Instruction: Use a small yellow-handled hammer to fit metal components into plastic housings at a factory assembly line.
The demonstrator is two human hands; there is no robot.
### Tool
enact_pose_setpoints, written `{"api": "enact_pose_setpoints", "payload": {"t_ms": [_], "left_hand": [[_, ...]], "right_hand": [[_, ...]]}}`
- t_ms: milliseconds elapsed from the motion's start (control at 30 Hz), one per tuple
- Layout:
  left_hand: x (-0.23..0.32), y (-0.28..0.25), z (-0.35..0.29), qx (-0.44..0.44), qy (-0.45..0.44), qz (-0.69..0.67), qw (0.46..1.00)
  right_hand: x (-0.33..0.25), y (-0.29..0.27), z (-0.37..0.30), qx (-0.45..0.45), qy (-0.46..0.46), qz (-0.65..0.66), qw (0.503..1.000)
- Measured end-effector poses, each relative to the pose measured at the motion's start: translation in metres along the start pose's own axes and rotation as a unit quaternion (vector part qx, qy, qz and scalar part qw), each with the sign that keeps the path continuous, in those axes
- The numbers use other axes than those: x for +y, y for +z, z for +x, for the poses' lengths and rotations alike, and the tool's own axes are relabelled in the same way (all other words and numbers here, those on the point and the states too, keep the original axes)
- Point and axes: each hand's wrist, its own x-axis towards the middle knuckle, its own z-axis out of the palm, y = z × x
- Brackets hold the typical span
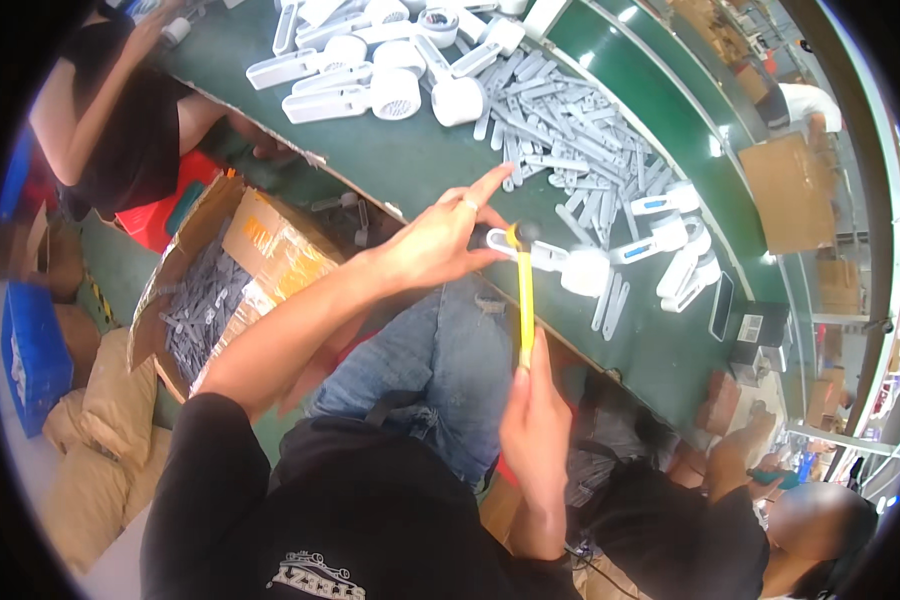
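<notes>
Right grip (533, 400) holds one yellow hammer (525, 300); left grip (440, 240) steadies one white device (570, 265).

Long green bench (410, 165), curving off toward the upper right. Cluster of white fans (370, 70) at the far end, handles lying every way. Heap of grey strips (580, 130) in the middle, spreading to the near edge. More white fans (670, 245) with blue patches beside the heap. Dark phone (721, 306) flat near the right end.
</notes>
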Motion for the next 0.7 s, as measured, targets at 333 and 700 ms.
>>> {"api": "enact_pose_setpoints", "payload": {"t_ms": [333,700], "left_hand": [[-0.009,-0.003,-0.003,0.088,0.193,0.021,0.977],[-0.043,-0.138,-0.179,0.478,-0.090,0.083,0.870]], "right_hand": [[0.029,0.004,-0.014,0.145,-0.017,0.163,0.976],[0.079,-0.019,-0.018,0.200,0.095,0.426,0.877]]}}
